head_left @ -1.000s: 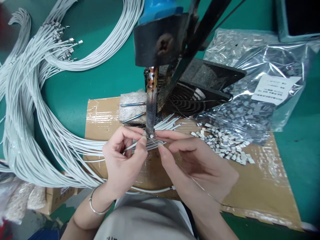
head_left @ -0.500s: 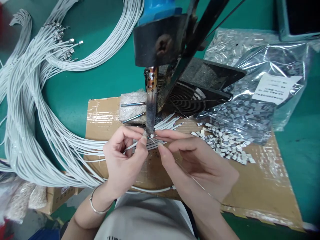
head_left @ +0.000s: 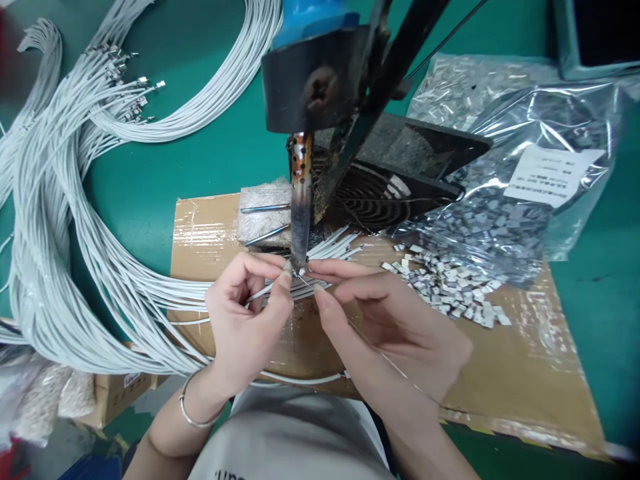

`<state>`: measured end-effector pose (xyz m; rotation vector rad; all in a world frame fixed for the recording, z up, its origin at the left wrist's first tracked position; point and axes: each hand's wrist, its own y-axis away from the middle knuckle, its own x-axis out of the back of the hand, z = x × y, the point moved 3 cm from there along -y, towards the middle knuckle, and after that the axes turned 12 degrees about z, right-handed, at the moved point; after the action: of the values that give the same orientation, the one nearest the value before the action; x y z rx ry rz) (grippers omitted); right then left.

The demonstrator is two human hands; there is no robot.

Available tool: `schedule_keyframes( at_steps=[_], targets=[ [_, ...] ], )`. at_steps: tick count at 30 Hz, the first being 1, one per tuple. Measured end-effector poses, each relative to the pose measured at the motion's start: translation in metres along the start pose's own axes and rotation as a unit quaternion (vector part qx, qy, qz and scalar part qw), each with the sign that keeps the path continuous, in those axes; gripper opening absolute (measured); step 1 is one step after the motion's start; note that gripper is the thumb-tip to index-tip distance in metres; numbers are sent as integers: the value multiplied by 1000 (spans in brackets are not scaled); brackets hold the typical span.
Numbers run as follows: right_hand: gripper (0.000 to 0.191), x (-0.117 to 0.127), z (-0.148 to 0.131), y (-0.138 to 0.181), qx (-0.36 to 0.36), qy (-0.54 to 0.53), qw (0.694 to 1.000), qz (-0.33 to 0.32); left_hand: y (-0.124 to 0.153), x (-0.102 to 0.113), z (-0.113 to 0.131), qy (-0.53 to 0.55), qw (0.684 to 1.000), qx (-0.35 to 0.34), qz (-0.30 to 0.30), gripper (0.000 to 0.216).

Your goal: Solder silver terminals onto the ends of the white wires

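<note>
My left hand [head_left: 247, 317] pinches the end of a thin white wire [head_left: 263, 293] just under the tip of a mounted soldering iron [head_left: 301, 200]. Across from it, my right hand [head_left: 395, 320] pinches a fine strand of solder wire [head_left: 385, 357] that runs back along my forearm, with its fingertips touching the same spot below the iron tip. Both hands hover over a taped cardboard sheet [head_left: 520, 373]. Whatever small part sits at the iron tip is too tiny to name.
A large bundle of white wires [head_left: 60, 220] loops over the green table at the left. Small metal terminals [head_left: 450, 293] lie scattered to the right, spilling from a clear plastic bag [head_left: 520, 180]. A black fan [head_left: 380, 193] and a sponge pad [head_left: 263, 213] sit behind the iron.
</note>
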<state>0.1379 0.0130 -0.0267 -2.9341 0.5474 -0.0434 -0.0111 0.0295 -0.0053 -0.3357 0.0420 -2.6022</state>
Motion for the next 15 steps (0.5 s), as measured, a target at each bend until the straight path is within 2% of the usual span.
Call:
schedule_keyframes(
  at_steps=[5, 15],
  targets=[
    [19, -2, -2, 0, -24, -21, 999, 20, 0, 0, -1, 5, 1000, -5, -4, 17],
    [20, 0, -1, 0, 0, 2, 1000, 6, 0, 0, -1, 10, 1000, -11, -7, 17]
  ],
)
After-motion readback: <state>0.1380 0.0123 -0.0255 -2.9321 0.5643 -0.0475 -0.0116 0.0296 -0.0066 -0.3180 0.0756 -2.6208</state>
